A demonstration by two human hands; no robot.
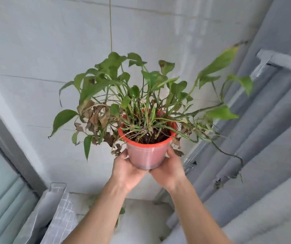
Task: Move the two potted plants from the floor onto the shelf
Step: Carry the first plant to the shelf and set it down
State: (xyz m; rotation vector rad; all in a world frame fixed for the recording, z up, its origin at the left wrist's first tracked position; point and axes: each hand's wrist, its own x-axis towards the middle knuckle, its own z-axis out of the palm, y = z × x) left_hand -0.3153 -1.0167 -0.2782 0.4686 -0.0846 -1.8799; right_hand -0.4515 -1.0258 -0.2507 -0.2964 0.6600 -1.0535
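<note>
A potted plant in a red plastic pot [147, 154] is held up in the air at the middle of the head view. Its green leaves [141, 88] spread wide, with several dry brown ones on the left and a long trailing stem on the right. My left hand [125, 168] cups the pot's lower left side and my right hand [169, 168] cups its lower right side. A few green leaves [122, 211] show low down between my forearms; what they belong to is hidden. No shelf can be made out for certain.
A pale tiled wall [71, 50] fills the background, with a thin cord [110, 23] hanging down it. Grey railing bars [264, 120] run along the right. A window frame [6, 129] is at the left, with folded metal racks [53, 208] leaning below it.
</note>
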